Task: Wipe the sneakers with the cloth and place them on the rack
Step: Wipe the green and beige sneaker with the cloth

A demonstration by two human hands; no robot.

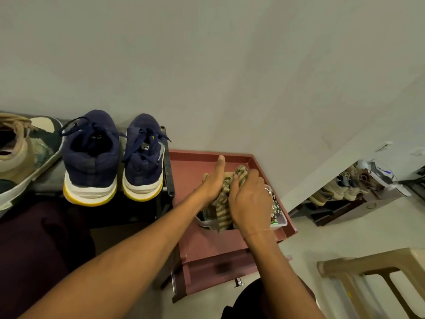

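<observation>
Hands (213,184) (249,201) grip cloth (222,214) over maroon cabinet (195,163) beside pale wall (207,65).

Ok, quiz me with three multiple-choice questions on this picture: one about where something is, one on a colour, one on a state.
1. Where does the pair of navy sneakers stand?
A. on the dark rack
B. in a cardboard box
C. on a bed
2. What colour edges their soles?
A. red
B. yellow
C. green
3. The striped cloth is:
A. draped over a sneaker
B. lying untouched
C. between both hands
Answers: 1 A, their heels sit on the rack's top shelf; 2 B, a yellow band runs under the white midsoles; 3 C, the right hand curls over it and the left hand lies against it.
</observation>
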